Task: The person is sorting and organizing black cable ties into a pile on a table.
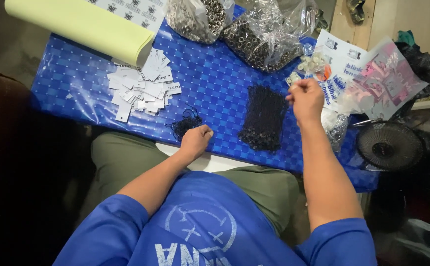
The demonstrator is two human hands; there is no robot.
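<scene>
I am watching the right hand point(307, 100) pinching closed, on what I cannot tell. The bundle of black cords point(264, 117) is lying just beside it, on its inner side, long axis running away from me. The left hand point(196, 139) is fisted, farther off.

Small tangle of black cords point(185, 123) on the blue cloth; larger, neatly stacked bundle of black cords point(263, 117) alongside, lying lengthwise.

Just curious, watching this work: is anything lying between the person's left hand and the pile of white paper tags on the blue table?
Nothing visible blocks it. The left hand rests by a small tangle of black strings; only bare blue table cover separates it from the white tags.
</scene>
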